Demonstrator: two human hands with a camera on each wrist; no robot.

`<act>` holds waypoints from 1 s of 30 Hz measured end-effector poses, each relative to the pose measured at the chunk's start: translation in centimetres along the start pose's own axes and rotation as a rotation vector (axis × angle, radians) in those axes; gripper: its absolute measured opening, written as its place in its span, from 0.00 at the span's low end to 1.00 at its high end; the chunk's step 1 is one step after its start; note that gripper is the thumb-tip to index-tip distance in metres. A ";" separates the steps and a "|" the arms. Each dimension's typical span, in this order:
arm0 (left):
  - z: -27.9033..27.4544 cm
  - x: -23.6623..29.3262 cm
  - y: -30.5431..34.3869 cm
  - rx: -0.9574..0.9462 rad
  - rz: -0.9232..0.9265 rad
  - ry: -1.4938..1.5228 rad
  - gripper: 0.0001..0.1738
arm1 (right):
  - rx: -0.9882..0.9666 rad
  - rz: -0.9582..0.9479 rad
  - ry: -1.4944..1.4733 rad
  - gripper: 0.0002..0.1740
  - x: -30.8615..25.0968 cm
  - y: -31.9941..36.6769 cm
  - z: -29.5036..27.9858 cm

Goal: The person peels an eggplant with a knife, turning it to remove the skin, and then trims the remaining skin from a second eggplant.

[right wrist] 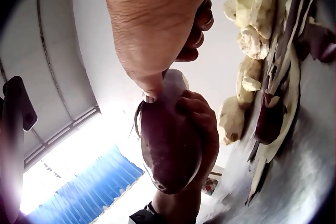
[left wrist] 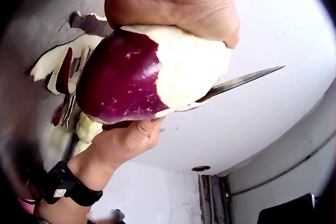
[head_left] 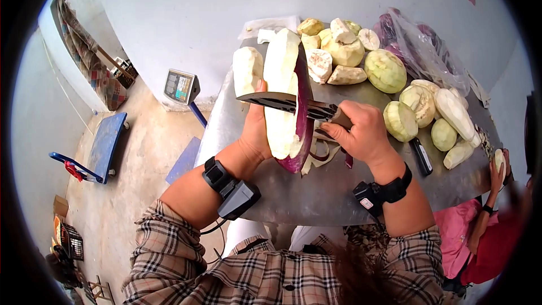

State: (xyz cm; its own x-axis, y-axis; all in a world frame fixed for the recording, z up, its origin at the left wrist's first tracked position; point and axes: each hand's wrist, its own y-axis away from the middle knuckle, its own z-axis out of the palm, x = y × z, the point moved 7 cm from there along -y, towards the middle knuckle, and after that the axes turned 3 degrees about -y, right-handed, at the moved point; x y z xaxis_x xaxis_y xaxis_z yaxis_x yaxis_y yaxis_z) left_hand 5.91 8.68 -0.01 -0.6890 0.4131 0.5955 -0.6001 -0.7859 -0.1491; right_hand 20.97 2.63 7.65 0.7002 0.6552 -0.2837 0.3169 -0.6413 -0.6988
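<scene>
A large, partly peeled eggplant (head_left: 278, 133) stands raised over the metal table, pale flesh on one side and purple skin on the other. My left hand (head_left: 257, 135) grips it from the left side, thumb up against the flesh. With my right hand (head_left: 364, 130) I hold a knife (head_left: 271, 100) by its handle, the dark blade lying across the eggplant at the edge of the skin. In the left wrist view the blade tip (left wrist: 257, 77) sticks out past the flesh. Purple skin (right wrist: 170, 150) faces the right wrist view.
Several peeled eggplants (head_left: 385, 70) and pieces lie at the back and right of the metal table (head_left: 226, 118). Unpeeled ones sit in a plastic bag (head_left: 446, 62). Peel strips (right wrist: 289, 98) lie below the hands, a black object (head_left: 421, 157) to the right. Another person's hand (head_left: 498, 172) is at far right.
</scene>
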 end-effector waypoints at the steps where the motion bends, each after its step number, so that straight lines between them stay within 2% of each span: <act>1: 0.2 0.0 0.0 -0.018 -0.004 -0.001 0.39 | 0.006 0.007 0.001 0.26 0.0 0.0 -0.1; 4: 0.4 -0.3 0.0 0.027 0.045 -0.102 0.35 | 0.021 0.026 0.010 0.26 0.1 0.0 -0.4; 5: 0.4 -0.4 0.0 -0.011 0.045 -0.073 0.32 | 0.020 0.029 0.015 0.26 0.1 0.0 -0.5; 14: 0.0 -0.4 0.1 0.005 0.063 -0.133 0.33 | 0.046 0.004 0.035 0.26 0.2 0.0 -0.6; 17: 0.3 -0.4 0.1 -0.013 0.059 -0.121 0.35 | 0.057 0.012 0.027 0.26 0.4 0.0 -0.5; 21: 0.7 -0.9 0.4 0.033 0.022 -0.103 0.42 | 0.064 0.092 0.011 0.26 1.2 0.0 -1.0; 30: 1.0 -1.6 0.8 0.005 -0.012 -0.164 0.45 | 0.127 0.176 -0.042 0.26 3.2 0.0 -1.8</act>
State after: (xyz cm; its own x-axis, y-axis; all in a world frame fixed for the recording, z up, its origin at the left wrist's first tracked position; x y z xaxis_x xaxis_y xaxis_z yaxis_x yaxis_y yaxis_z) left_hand 6.92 6.89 -0.30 -0.6061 0.3422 0.7180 -0.6054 -0.7840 -0.1373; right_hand 24.33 3.98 7.87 0.7092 0.5553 -0.4343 0.1068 -0.6935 -0.7124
